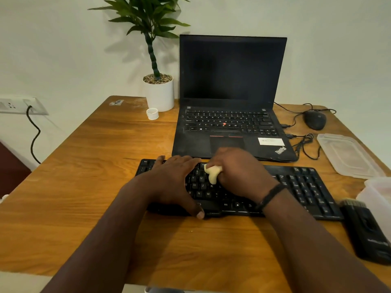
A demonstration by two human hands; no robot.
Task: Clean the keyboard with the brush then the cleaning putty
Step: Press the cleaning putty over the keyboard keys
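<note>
The cleaning putty (pixel 212 174) is a pale yellow lump lying on the upper middle keys of the black keyboard (pixel 300 187), which lies flat on the wooden counter (pixel 84 187) at the centre of the view. The right hand (pixel 239 172) curls its fingers round the putty and presses it down on the keys, so only the lump's left part shows, a soft tongue drooping toward 6 o'clock. The left hand (pixel 173 178) lies spread and flat over the keyboard's left half, fingers straight, thumb reaching past the front edge near the space bar; it grips nothing. A dark band circles the right wrist.

The brush (pixel 366 229), black with a pale bristle row at its top end, lies on the counter at 4 o'clock from the putty, just beside the keyboard's right end. At 12 o'clock, touching or nearly touching the keyboard's back edge, an open black laptop (pixel 230 92) stands with a dark screen. At 2 o'clock lie a black mouse (pixel 314 119) and tangled cables (pixel 304 142); at 3 o'clock a clear plastic lid (pixel 349 155), with a clear container (pixel 378 195) below it at the frame edge. At 11 o'clock stand a white potted plant (pixel 160 92) and a small white cap (pixel 152 113). A wall socket (pixel 21 105) with a plugged cord sits at 9 o'clock.
</note>
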